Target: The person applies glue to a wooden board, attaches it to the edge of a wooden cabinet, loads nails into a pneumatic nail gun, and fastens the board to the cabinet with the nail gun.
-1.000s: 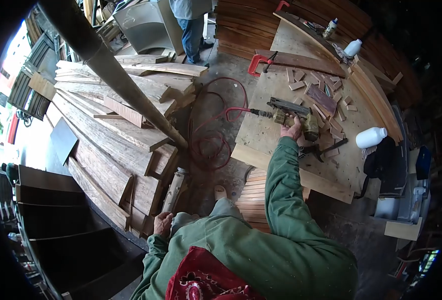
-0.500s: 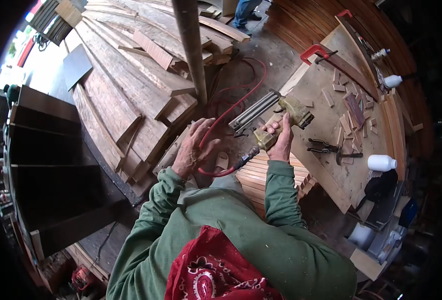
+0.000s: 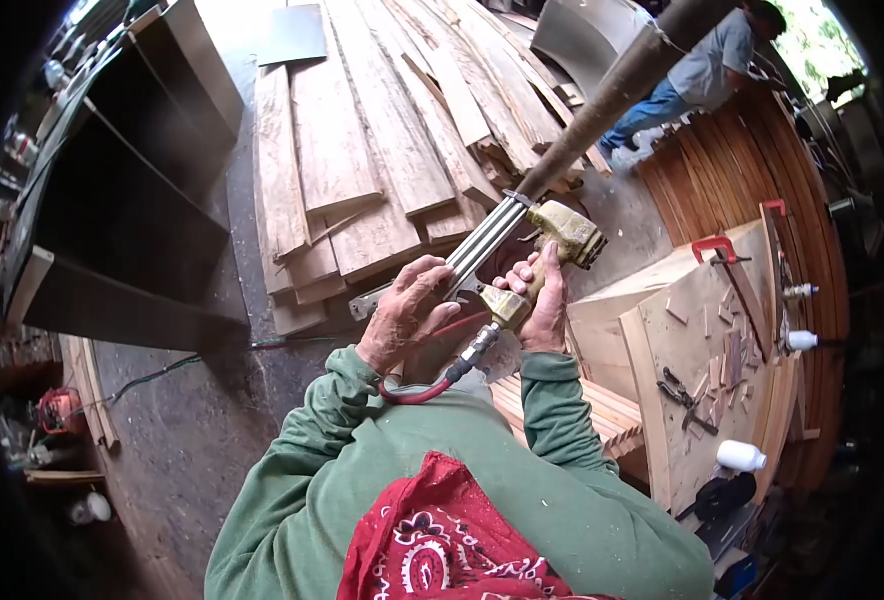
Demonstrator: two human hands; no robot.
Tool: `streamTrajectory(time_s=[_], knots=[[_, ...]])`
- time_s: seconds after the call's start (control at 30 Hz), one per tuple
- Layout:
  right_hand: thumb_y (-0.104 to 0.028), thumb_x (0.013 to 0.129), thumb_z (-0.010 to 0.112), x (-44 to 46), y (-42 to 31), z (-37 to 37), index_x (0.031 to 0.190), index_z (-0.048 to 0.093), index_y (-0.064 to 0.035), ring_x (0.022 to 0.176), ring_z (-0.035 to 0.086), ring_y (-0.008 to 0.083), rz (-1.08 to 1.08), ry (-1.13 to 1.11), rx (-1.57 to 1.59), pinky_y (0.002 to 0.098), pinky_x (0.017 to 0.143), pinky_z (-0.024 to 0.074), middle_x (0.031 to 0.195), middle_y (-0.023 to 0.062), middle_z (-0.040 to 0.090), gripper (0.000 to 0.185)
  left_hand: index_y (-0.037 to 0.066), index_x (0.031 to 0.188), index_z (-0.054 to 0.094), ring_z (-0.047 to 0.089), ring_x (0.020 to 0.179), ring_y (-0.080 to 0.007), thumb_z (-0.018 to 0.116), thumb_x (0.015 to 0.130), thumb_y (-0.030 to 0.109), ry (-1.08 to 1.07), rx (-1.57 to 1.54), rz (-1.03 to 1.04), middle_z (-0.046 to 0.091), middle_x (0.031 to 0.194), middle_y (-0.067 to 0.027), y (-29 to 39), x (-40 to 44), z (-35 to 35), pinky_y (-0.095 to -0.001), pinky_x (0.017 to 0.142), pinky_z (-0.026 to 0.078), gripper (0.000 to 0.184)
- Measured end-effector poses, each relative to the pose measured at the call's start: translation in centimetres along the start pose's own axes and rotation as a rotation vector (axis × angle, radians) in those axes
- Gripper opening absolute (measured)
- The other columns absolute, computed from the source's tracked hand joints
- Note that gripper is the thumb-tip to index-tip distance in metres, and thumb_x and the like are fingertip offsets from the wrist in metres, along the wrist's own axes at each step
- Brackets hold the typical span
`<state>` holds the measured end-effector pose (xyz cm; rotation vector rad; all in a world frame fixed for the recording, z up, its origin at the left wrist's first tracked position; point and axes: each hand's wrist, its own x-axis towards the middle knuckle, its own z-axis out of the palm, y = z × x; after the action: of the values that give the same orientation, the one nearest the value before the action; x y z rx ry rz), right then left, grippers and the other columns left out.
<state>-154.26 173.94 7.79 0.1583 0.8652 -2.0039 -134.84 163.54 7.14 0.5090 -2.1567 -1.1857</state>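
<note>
My right hand [image 3: 544, 305] is wrapped round the handle of a worn yellowish nail gun [image 3: 568, 228], held in front of my chest. Its long metal magazine [image 3: 492, 238] slants down towards my left hand [image 3: 404, 312]. That hand has its thumb apart from its partly bent fingers, and its fingertips are at the magazine's lower end; whether they press on it I cannot tell. A red air hose [image 3: 417, 396] joins the gun at a metal coupling [image 3: 480, 345] and loops under my left wrist.
Long rough boards [image 3: 352, 150] lie stacked ahead, with a slanting pole [image 3: 612, 95] before them. A workbench [image 3: 677, 330] at right carries small wood pieces, pliers and a white bottle [image 3: 741, 456]. Dark cabinets [image 3: 132, 210] stand left. Another person [image 3: 707, 65] is at the far right.
My view has turned, shifting the boards and workbench. The nail gun's magazine and my left hand have come together. The other person now shows more fully.
</note>
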Motion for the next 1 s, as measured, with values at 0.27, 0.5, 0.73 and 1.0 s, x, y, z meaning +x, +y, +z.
streamTrajectory(time_s=[0.27,0.5,0.73,1.0], knots=[[-0.050,0.099,0.066,0.7,6.0,4.9,0.098,0.049,-0.0135,0.055,0.049,0.0112,0.162,-0.117,-0.138,0.0381,0.067,0.0528,0.070,-0.0014,0.048,0.040,0.004,0.123,0.061,0.062,0.116,-0.0338,0.082,0.081,0.010,0.277,0.112,-0.084,0.057,0.129,-0.0159,-0.4,-4.7,-4.3,-0.0404,0.096,0.055,0.047],[-0.049,0.099,0.066,1.6,8.7,6.7,0.096,0.049,-0.0135,0.055,0.048,0.0106,0.289,-0.164,-0.161,0.0375,0.066,0.0526,0.070,-0.0019,0.048,0.040,0.002,0.124,0.055,0.057,0.113,-0.0372,0.078,0.081,0.008,0.477,0.254,-0.152,0.053,0.121,-0.0197,-1.0,-6.7,-3.9,-0.0429,0.098,0.050,0.049],[-0.048,0.099,0.066,2.4,9.6,7.0,0.096,0.048,-0.0134,0.058,0.047,0.0094,0.314,-0.164,-0.207,0.0353,0.069,0.0511,0.071,-0.0036,0.046,0.040,0.003,0.107,0.055,0.057,0.099,-0.0336,0.085,0.078,0.012,0.627,0.291,-0.305,0.053,0.107,-0.0170,-2.0,-7.3,-2.1,-0.0419,0.086,0.050,0.043],[-0.050,0.098,0.068,3.1,9.2,4.9,0.096,0.050,-0.0130,0.057,0.047,0.0090,0.445,-0.111,-0.178,0.0343,0.069,0.0497,0.070,-0.0043,0.045,0.041,0.002,0.085,0.059,0.052,0.070,-0.0075,0.083,0.084,0.007,0.609,0.087,-0.499,0.051,0.094,-0.0032,0.3,-11.4,-3.2,-0.0226,0.057,0.042,0.025]])
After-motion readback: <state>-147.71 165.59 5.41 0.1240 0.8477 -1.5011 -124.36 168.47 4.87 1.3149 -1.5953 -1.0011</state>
